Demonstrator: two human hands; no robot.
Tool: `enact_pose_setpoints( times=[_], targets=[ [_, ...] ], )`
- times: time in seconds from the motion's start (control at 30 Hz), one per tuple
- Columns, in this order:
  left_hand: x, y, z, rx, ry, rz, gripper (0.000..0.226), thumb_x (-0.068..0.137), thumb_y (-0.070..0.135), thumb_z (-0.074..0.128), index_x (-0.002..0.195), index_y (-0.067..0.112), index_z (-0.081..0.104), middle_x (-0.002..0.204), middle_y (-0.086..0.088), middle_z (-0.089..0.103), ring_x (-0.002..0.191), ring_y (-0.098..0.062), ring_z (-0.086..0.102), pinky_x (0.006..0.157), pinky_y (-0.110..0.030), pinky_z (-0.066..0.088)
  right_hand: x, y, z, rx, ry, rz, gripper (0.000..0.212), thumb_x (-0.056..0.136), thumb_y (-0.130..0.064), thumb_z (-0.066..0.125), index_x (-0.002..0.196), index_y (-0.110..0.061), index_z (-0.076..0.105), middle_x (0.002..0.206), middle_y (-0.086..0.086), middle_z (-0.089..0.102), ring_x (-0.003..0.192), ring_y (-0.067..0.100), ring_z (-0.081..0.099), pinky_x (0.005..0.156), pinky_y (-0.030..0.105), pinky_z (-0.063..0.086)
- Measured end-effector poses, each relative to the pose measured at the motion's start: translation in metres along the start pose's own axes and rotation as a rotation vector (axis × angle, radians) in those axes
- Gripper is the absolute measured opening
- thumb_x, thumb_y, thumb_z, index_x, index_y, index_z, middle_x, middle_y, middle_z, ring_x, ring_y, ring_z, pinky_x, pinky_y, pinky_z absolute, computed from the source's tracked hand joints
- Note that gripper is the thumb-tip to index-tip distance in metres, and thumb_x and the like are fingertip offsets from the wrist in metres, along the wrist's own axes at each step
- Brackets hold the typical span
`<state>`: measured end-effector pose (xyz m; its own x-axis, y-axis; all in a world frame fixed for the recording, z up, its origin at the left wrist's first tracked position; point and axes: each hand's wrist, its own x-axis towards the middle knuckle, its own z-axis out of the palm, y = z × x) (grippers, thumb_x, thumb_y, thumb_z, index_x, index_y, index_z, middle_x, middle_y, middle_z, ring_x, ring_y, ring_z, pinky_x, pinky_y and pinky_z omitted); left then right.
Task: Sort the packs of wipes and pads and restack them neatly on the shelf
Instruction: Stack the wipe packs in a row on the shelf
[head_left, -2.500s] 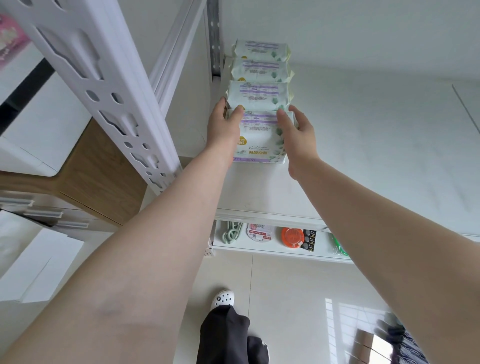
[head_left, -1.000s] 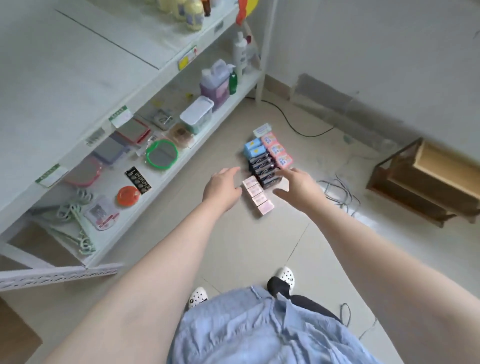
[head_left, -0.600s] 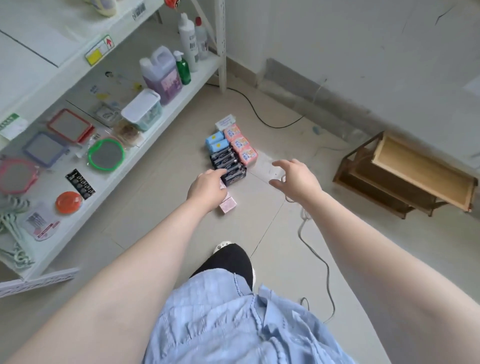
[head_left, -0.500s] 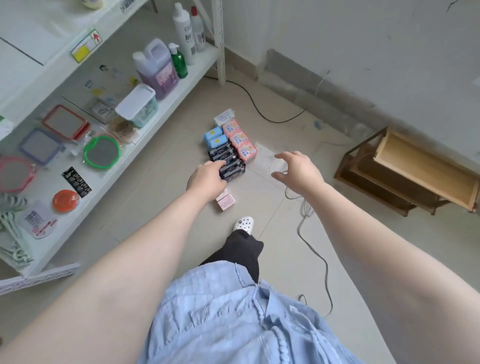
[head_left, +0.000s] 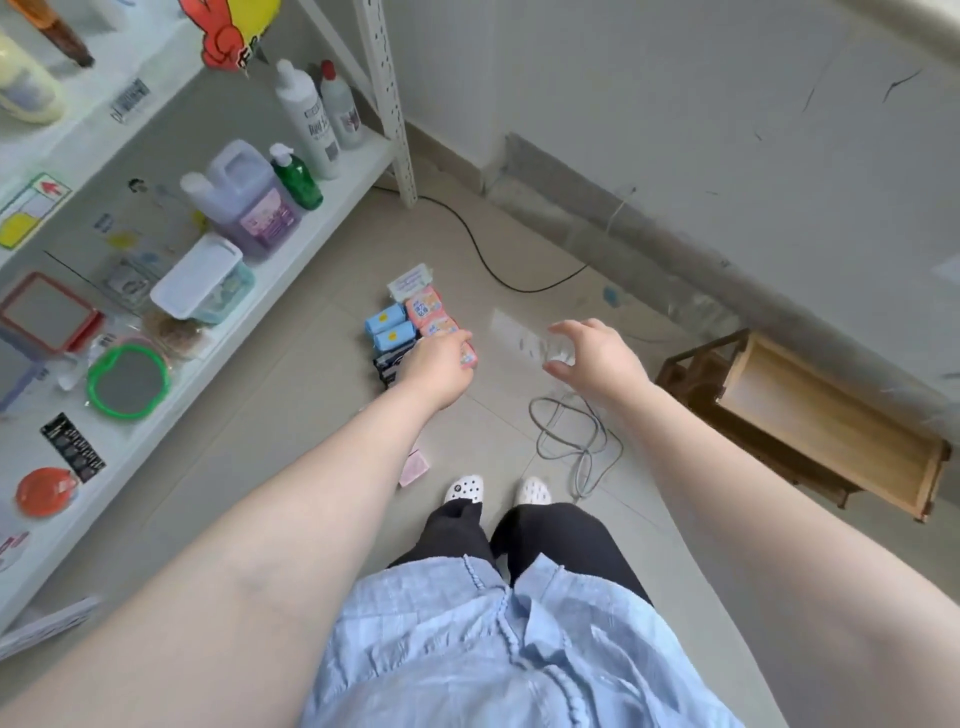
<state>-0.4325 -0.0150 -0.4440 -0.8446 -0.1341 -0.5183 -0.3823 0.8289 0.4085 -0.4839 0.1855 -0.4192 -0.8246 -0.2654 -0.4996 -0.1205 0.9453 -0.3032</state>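
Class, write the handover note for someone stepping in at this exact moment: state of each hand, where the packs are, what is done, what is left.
Left hand: reaching down over the packs on the floor; whether it grips one cannot be told.
Right hand: open, fingers loosely curved, holding nothing, beside the row.
Packs: blue packs, orange-pink packs, a white pack at the far end and dark packs lie together on the floor tiles; one pink pack lies apart, near the shoes.
Done: none of these are shelved.
Left: lift them, sort by kind, stack on the shelf.
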Motion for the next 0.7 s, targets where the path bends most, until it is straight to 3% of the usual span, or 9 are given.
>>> enact_pose_setpoints(
  times=[0.2,0.33,0.7],
  targets=[
    [0.047,0.015,-0.009,-0.115,0.032,-0.147,0.05,0.091,0.019,0.053,0.14,0.023,0.046,0.142,-0.007,0.048,0.127,-0.028,0.047,0.098,-0.032,0.041,0.079,0.006,-0.04,-0.068,-0.07,-0.13,0.055,0.09,-0.037,0.061,0.141,-0.025,0.044,0.133,0.008,0.047,0.128,0.027,0.042,0.096,0.042,0.046],
    [0.06,0.014,-0.017,-0.168,0.078,-0.28,0.048,0.09,0.02,0.055,0.137,0.026,0.049,0.137,-0.008,0.052,0.124,-0.028,0.049,0.097,-0.036,0.044,0.124,-0.005,-0.058,-0.136,-0.142,-0.244,0.055,0.09,-0.038,0.061,0.141,-0.024,0.044,0.129,0.009,0.048,0.126,0.028,0.043,0.093,0.04,0.047],
    [0.088,-0.016,-0.026,-0.453,0.129,-0.537,0.048,0.091,0.024,0.059,0.137,0.019,0.049,0.136,-0.008,0.054,0.123,-0.026,0.051,0.099,-0.034,0.043,0.218,-0.065,-0.057,-0.198,-0.284,-0.396,0.057,0.09,-0.037,0.063,0.142,-0.023,0.044,0.127,0.01,0.05,0.124,0.028,0.046,0.094,0.036,0.045]
  ],
)
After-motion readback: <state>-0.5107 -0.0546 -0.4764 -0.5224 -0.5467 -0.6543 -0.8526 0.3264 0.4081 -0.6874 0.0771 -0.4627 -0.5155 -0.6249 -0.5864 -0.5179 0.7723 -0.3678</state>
